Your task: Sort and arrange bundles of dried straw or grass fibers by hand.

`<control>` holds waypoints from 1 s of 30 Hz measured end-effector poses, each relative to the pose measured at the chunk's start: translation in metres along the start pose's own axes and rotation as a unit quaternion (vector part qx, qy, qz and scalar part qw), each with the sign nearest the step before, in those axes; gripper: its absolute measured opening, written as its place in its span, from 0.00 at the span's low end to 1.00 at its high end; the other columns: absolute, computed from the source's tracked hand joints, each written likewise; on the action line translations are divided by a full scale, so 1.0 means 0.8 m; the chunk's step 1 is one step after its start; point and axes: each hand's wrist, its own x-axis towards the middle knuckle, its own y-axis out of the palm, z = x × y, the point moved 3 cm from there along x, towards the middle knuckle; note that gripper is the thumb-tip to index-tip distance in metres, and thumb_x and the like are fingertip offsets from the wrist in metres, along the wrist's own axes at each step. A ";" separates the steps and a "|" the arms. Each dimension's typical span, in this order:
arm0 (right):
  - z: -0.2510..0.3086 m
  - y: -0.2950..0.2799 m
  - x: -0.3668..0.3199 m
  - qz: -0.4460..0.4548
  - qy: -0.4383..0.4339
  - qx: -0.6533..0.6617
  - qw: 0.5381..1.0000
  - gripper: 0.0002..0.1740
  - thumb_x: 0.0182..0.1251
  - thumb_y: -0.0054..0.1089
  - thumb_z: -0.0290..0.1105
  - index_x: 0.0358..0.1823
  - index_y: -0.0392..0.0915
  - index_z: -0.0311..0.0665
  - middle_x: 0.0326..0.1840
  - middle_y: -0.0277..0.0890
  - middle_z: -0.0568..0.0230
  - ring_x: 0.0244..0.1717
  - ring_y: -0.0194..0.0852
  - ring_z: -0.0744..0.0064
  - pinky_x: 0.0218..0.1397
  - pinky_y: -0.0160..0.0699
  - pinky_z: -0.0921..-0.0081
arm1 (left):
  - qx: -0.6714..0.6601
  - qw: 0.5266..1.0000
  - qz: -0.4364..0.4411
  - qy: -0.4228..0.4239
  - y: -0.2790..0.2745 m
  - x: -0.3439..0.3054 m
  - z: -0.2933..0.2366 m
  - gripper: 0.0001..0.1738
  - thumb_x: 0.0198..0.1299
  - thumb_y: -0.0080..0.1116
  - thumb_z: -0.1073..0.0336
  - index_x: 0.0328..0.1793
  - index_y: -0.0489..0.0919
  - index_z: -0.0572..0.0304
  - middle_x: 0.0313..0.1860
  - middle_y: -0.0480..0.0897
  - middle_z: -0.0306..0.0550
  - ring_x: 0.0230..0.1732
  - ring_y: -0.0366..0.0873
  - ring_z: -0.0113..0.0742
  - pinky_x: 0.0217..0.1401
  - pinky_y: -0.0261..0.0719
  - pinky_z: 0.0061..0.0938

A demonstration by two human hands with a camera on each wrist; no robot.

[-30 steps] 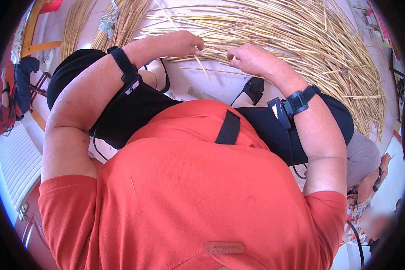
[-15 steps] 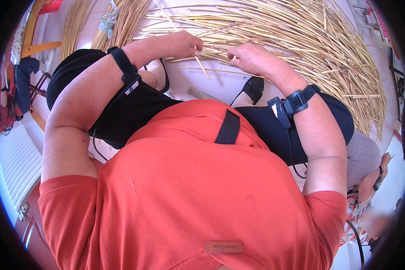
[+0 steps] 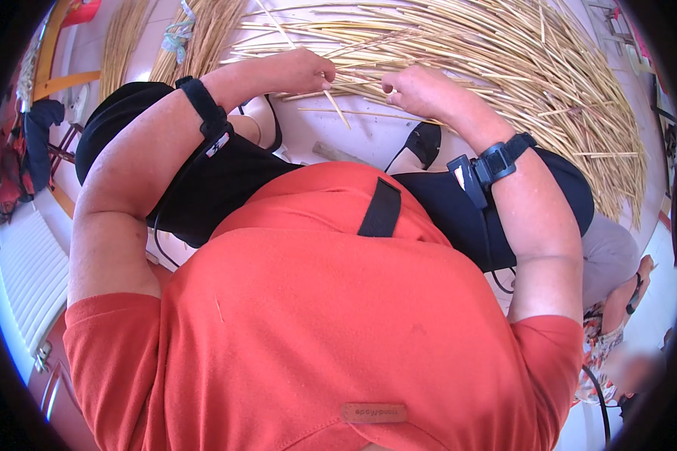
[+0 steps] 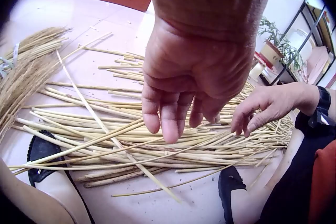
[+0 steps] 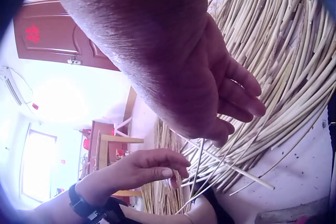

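My left hand (image 4: pixel 197 82) hangs over the pale stalks (image 4: pixel 79 113), its fingers loosely bent and pointing down with nothing between them. In the head view a single pale stalk (image 3: pixel 337 110) passes beneath that hand; the left wrist view shows it lying slantwise across the pile, beside the fingers. To the right, my right hand (image 3: pixel 429 94) hovers above the near edge of the pile. Its fingers (image 5: pixel 244 98) are relaxed and loosely curled, holding nothing. A gap separates the two hands.
Brushy bundles (image 3: pixel 203 37) stand at the upper left, one tied with a pale blue strip (image 3: pixel 177 39). Dark shoes (image 4: pixel 231 182) rest on the floor near the pile. A flat strip (image 3: pixel 338 154) lies by the feet. Another person (image 3: pixel 605 331) sits at the right.
The head view has shifted slightly, and the right hand sits a touch higher in it. Both hands keep nearly the same pose; the stalks lie as before.
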 end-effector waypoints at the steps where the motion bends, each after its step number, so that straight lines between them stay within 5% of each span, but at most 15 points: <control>1: -0.001 0.002 0.000 0.000 0.000 0.000 1.000 0.14 0.62 0.54 0.39 0.45 0.76 0.39 0.36 0.80 0.48 0.42 0.78 0.48 0.45 0.74 0.55 | 0.000 1.000 0.000 0.000 0.001 0.000 0.001 0.14 0.60 0.54 0.58 0.47 0.79 0.55 0.39 0.83 0.55 0.44 0.80 0.52 0.47 0.75 0.43; 13: -0.002 0.001 0.000 -0.008 -0.004 -0.003 1.000 0.14 0.62 0.53 0.38 0.45 0.77 0.39 0.36 0.80 0.47 0.42 0.78 0.47 0.46 0.75 0.55 | 0.026 1.000 -0.002 -0.010 -0.002 0.001 0.007 0.14 0.61 0.56 0.58 0.47 0.79 0.57 0.40 0.83 0.55 0.44 0.80 0.53 0.48 0.75 0.43; 15: -0.002 0.001 0.000 -0.009 -0.004 0.001 1.000 0.14 0.62 0.52 0.38 0.44 0.77 0.39 0.36 0.80 0.47 0.42 0.78 0.47 0.45 0.74 0.55 | 0.036 0.999 -0.008 0.026 0.001 0.003 0.011 0.15 0.62 0.52 0.64 0.53 0.77 0.56 0.32 0.81 0.55 0.27 0.78 0.45 0.38 0.75 0.39; 30: -0.012 0.002 0.001 0.005 0.017 -0.005 1.000 0.15 0.62 0.53 0.39 0.44 0.77 0.38 0.36 0.80 0.48 0.41 0.77 0.48 0.44 0.74 0.55 | 0.039 0.999 -0.009 0.034 0.002 0.002 0.016 0.15 0.61 0.50 0.64 0.52 0.77 0.56 0.34 0.82 0.56 0.34 0.80 0.49 0.41 0.75 0.41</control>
